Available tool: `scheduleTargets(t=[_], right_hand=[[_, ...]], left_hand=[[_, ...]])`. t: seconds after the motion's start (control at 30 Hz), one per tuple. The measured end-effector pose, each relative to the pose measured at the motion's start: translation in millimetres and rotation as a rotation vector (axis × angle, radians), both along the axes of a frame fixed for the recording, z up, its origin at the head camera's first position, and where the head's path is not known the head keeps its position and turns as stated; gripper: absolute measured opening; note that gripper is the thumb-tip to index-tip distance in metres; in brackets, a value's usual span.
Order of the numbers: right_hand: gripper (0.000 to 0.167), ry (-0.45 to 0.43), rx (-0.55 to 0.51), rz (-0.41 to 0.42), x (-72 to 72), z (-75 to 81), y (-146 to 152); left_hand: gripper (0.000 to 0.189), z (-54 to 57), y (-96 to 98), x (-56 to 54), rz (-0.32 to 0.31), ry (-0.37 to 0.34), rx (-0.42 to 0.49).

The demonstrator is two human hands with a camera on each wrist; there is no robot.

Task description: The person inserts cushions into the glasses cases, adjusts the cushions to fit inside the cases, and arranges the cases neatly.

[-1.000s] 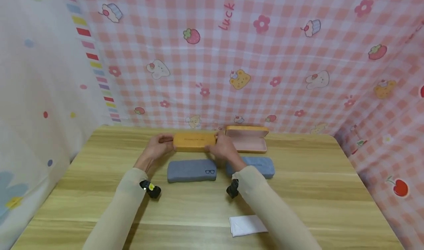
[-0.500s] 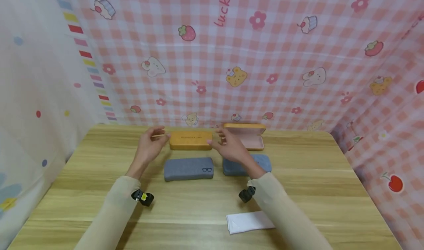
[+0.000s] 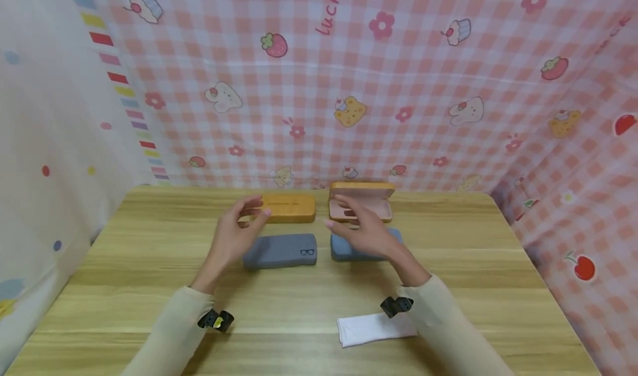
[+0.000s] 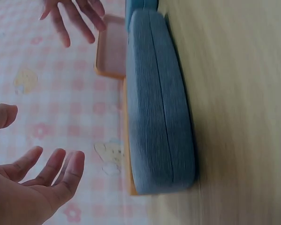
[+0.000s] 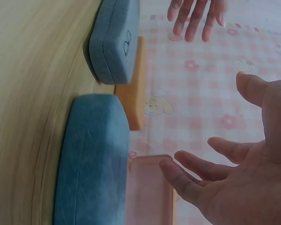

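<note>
Two rows of glasses cases lie on the wooden table. At the back left is a closed yellow case [image 3: 294,209]; beside it stands an open yellow case [image 3: 384,209] with a pale pink lining. In front lie a grey case [image 3: 281,251] with a small glasses print and a blue case [image 3: 341,247], both closed. My left hand [image 3: 236,229] hovers over the left ends of the grey and yellow cases, fingers relaxed and holding nothing. My right hand [image 3: 369,232] is above the blue case, partly covering it, its fingers spread and holding nothing.
A folded white cloth [image 3: 369,331] lies near the front, partly under the right wrist camera in the head view. A pink checked curtain [image 3: 299,88] hangs behind the table, and more patterned fabric [image 3: 573,199] hangs at the right.
Both hands have let go of the closed yellow case and drawn back toward the person, the right one also moving rightward. The case stays at the back left. The head view has shifted slightly.
</note>
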State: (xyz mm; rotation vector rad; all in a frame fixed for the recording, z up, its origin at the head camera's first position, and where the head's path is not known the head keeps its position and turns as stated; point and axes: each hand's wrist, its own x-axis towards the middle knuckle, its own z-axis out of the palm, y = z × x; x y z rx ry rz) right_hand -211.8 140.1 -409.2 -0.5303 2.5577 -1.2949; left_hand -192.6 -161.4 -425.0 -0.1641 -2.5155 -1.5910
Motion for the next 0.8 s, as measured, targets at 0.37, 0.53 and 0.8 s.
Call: scheduleTargets(t=[0.37,0.53,0.8], right_hand=[[0.072,0.003,0.017,-0.010,20.5,5.2,44.6],[0.069,0.012,0.019,-0.007,30.6,2.3,64.2],[0.061,0.039,0.025,-0.001,51.4,-3.2,87.8]], left_hand=[[0.042,2.5,34.6,32.1,-0.122,-0.006,0.033],[0.040,-0.9,52.4,42.1,-0.192,-0.026,0.023],[0.042,-15.0,75.9,54.3,-0.305,-0.076,0.043]])
